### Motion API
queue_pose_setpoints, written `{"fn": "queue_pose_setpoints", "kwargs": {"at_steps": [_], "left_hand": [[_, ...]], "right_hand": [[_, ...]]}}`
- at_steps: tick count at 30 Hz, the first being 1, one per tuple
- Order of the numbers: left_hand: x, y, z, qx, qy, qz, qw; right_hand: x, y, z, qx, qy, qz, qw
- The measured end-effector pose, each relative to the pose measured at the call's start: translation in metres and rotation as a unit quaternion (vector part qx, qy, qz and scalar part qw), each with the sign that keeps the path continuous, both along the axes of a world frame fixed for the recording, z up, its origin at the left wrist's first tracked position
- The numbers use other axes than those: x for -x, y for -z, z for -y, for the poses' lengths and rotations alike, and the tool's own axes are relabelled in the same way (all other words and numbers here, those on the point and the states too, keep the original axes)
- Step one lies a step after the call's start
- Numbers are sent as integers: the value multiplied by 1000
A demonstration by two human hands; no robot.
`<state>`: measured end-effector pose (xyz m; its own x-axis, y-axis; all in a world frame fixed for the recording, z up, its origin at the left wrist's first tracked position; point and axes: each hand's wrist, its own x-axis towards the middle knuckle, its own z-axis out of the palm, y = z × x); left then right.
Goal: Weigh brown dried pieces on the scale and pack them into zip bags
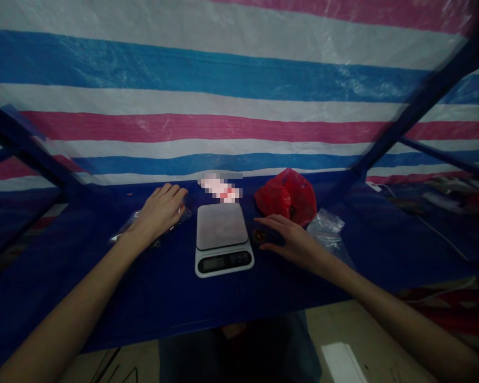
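Observation:
A white kitchen scale (223, 229) stands on the blue table, its display (219, 262) facing me, with nothing on its plate. To its left, my left hand (162, 207) lies with bent fingers over a clear plastic bag (123, 226); the fingertips are closed on the bag's right side, and its contents are hard to make out. On the other side, my right hand (285, 236) has thumb and fingers apart around a small dark round thing with brownish contents (259, 235), close to the scale's edge. I see no firm grip on it.
A crumpled red plastic bag (289, 197) sits behind my right hand. Clear zip bags (329, 229) lie beside it. A blurred-out pinkish item (221, 187) is behind the scale. Blue frame bars (407, 106) and a striped plastic sheet (223, 127) bound the table (155, 298).

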<state>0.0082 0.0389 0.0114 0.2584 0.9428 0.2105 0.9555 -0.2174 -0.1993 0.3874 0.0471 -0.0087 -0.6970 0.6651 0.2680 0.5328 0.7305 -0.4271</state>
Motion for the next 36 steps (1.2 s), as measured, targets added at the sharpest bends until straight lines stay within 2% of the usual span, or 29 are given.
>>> {"fn": "queue_pose_setpoints", "kwargs": {"at_steps": [3,7,10,13,15,18,21,22,25,29,32,34,36], "left_hand": [[1,13,2,5,8,-1,1000],[1,23,5,10,24,18,1000],[-1,28,4,19,28,26,999],[-5,32,5,21,32,36,999],[-8,33,7,20,35,48,998],[-10,33,9,16,34,69,997],[-10,34,9,14,27,77,997],[-10,35,9,16,26,79,996],[-11,37,7,18,28,85,996],[-11,38,7,13,28,79,996],[-11,37,8,13,19,83,996],[-10,37,8,13,14,84,996],[-8,36,8,10,14,80,997]], "right_hand": [[5,-1,-3,10,-2,-4,1000],[19,-27,-9,-8,20,-34,999],[46,-40,-15,-27,-1,-52,998],[76,-38,-23,-36,-39,-19,998],[85,-34,-25,-31,-57,6,998],[76,-31,-13,-23,-41,-18,999],[47,-27,16,-14,6,-98,995],[37,-23,28,-7,2,-109,994],[13,-8,60,-25,-52,-46,997],[5,14,83,-52,-46,5,998],[10,13,77,-99,-53,-13,994],[17,1,61,-136,-42,-56,988],[27,-15,35,-140,-18,-115,983]]}}
